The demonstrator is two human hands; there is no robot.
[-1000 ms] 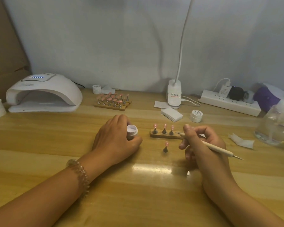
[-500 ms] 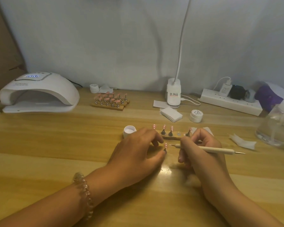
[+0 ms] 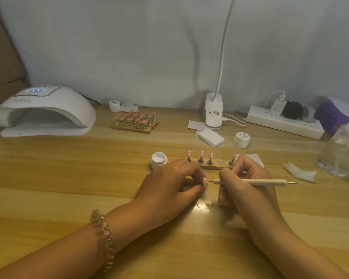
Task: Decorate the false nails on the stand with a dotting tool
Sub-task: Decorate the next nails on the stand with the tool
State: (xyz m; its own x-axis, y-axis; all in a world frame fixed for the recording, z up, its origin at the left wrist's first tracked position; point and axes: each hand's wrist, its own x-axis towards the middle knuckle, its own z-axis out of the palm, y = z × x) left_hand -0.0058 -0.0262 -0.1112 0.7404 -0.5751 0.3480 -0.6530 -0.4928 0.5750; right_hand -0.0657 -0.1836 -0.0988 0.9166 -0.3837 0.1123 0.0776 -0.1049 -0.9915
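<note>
Both forearms angled in from the bottom corners, hands nearly meeting. The left hand, palm down with fingers curled, pinched a false nail. The right hand, curled, gripped a dotting tool like a pen.

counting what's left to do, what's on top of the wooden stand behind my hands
On the wooden stand: three pink nails on holders, one bare metal disc, and a fourth holder half hidden by the right hand. The left hand covers the stand's left end.

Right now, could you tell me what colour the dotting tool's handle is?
The dotting tool is cream; head view.
</note>
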